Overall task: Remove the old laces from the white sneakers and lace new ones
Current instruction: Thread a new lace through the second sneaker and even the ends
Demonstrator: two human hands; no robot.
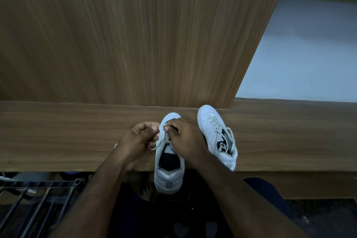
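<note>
Both hands are up over the front of the nearer white leather sneaker (168, 160). Left hand (138, 139) has its grip curled in, fingers pinching one strand of the beige flat lace (160, 142); right hand (186, 139) pinches the same lace just across from it, right above the eyelets. So the lace runs between the two grips, with a loose end trailing down by the left hand. That sneaker sits toe-away on the brown wood-grain counter (58, 135), heel hanging over the near edge. The second white sneaker (216, 135), fully laced, lies just beside it on the right.
</note>
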